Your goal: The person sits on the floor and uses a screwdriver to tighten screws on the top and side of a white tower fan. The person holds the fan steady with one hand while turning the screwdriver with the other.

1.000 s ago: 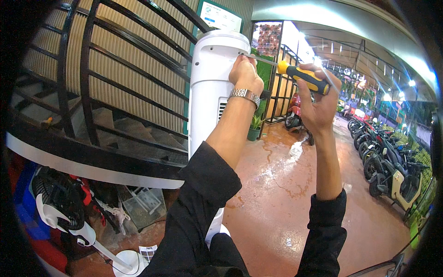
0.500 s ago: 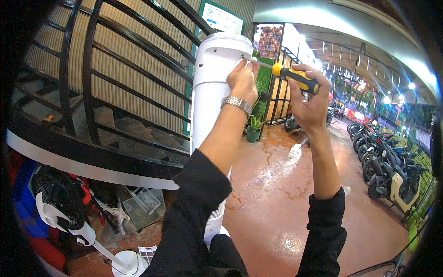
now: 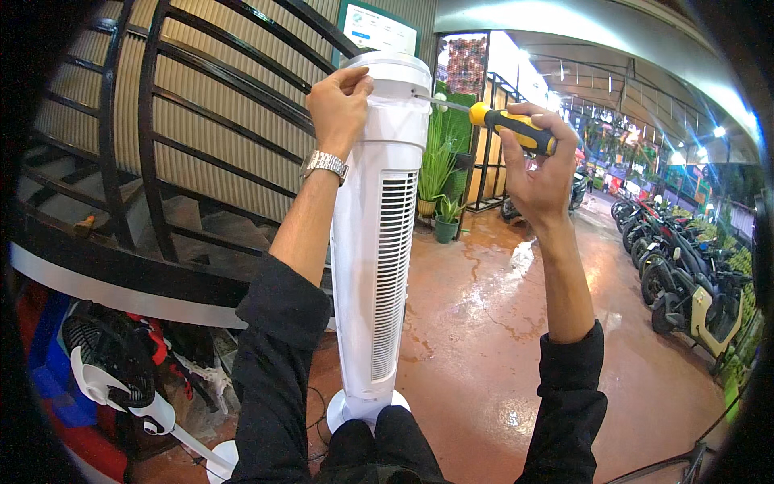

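Observation:
In front of me stands a tall white tower fan point(image 3: 355, 242), upright on its round base, with a slatted grille down its front. At its upper left side my left hand point(image 3: 337, 109), wearing a metal watch, is closed with bent fingers gripping the fan's edge near the top. My right hand point(image 3: 542, 161) is closed round the yellow and black handle of a screwdriver point(image 3: 516, 127). The screwdriver lies nearly level, its thin shaft reaching left to the fan's upper right side, by a small hole. Whether the tip sits in a screw is too small to tell.
A black railing point(image 3: 149, 145) and stairs are on the left. Below them stands a white and black pedestal fan point(image 3: 153, 407). Potted plants point(image 3: 446, 222) are behind the tower fan. Parked motorcycles point(image 3: 685, 274) line the right side of the reddish floor point(image 3: 476, 347).
My left hand has moved from beside the screwdriver tip to the fan's upper left side. The tower fan's grille now faces me more fully. My right hand still holds the screwdriver.

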{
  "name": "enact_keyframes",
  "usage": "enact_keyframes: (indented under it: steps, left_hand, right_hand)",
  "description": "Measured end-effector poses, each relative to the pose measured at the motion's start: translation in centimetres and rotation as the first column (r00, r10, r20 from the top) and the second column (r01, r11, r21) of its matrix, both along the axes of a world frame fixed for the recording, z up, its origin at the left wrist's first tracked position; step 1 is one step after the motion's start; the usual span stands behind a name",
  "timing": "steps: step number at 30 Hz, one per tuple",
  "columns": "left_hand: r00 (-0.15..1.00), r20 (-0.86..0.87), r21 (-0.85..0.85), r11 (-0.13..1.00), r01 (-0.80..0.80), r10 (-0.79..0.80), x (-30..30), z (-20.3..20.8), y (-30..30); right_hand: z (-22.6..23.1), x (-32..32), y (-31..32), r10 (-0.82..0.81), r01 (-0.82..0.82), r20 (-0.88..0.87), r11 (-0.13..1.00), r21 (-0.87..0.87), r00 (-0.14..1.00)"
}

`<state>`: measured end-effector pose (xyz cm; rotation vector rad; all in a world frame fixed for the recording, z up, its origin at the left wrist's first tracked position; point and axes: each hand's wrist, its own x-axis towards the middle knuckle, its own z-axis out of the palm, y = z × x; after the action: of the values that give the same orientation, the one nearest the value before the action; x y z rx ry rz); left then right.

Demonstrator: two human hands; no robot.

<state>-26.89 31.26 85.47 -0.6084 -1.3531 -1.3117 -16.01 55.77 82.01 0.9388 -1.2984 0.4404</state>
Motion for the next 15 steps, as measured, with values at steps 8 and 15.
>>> enact_keyframes:
  steps: [8, 15]
  left_hand:
    - [0.994, -0.070, -0.186, 0.977, -0.101, 0.089, -1.0, -0.2, 0.6]
    - [0.977, -0.135, -0.236, 0.952, -0.194, 0.165, -1.5, -0.7, 0.8]
  right_hand:
    - [0.3, 0.1, 0.3, -0.016, 0.016, -0.034, 1.000, 0.013, 0.999]
    - [1.1, 0.0, -0.1, -0.084, 0.088, -0.090, 0.995, 0.046, 0.992]
